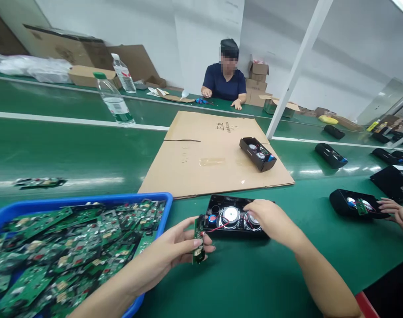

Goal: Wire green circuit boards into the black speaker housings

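Note:
My left hand (184, 244) is closed on a green circuit board (198, 249), held upright between thumb and fingers. A red wire (217, 228) runs from the board to an open black speaker box (217, 202). The box lies on the green table in front of me, with two round speaker drivers, one silver-white driver (230, 216) in plain sight, and a blue-and-red round part (212, 219) at its left end. Over the box's right half is my right hand (270, 218), its fingers bent and pinched together by the second driver. Whatever they grip is hidden.
A blue tray (170, 207) heaped with circuit boards stands at left. Ahead lies a cardboard sheet (201, 176) bearing another black speaker box (258, 154). Bottles, including a green-capped bottle (117, 106), stand far left. A co-worker's hands (398, 214) work at right; another person sits opposite.

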`<state>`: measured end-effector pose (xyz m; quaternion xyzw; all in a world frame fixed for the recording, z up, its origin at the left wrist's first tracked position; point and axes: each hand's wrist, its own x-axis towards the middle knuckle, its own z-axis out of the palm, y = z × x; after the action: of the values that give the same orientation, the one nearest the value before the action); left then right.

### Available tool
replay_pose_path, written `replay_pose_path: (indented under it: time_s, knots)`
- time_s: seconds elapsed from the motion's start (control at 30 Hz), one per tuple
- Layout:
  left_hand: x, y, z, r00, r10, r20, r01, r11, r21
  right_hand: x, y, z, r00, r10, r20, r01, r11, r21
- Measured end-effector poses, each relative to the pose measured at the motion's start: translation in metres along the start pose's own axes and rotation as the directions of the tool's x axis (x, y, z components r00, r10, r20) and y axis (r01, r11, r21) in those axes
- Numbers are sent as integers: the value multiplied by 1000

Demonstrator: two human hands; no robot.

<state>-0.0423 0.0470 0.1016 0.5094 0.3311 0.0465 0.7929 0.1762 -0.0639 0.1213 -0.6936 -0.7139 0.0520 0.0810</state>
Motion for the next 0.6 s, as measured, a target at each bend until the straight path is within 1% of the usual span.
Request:
replay_pose_path:
  time_s: [0.03,0.07,0.13,0.23,0.33,0.4,0.43,0.47,0.53,0.6]
  knots:
    - [-1,1,2,1000,-10,14,10,1000,0,-5,8,-4,996,48,70,-48,999,-9]
    - [-2,3,6,1000,-2,17,2,1000,12,-9,13,-6,989,72,128,-70,997,-23]
    - [0,7,17,998,57,4,-57,996,62,-12,19,-5,976,56,211,-49,998,-38]
    - [7,15,35,984,177,-11,-172,969,176,-10,17,3,960,-11,279,27,998,-55]
    - [18,21,47,962,273,-25,-256,926,277,-3,16,9,950,-26,312,41,998,-43]
    - [26,23,51,932,354,-76,-306,883,357,2,18,10,961,-58,271,35,996,87]
    - [29,23,52,913,394,-101,-325,856,402,4,19,11,975,-58,215,17,982,186]
    - [32,21,53,896,427,-122,-334,828,451,6,20,12,988,-31,151,-16,955,296]
    - [36,18,53,877,458,-147,-323,787,525,11,18,17,994,97,53,-111,849,517]
    - [39,13,53,873,457,-169,-303,781,546,14,14,23,970,241,24,-197,728,656]
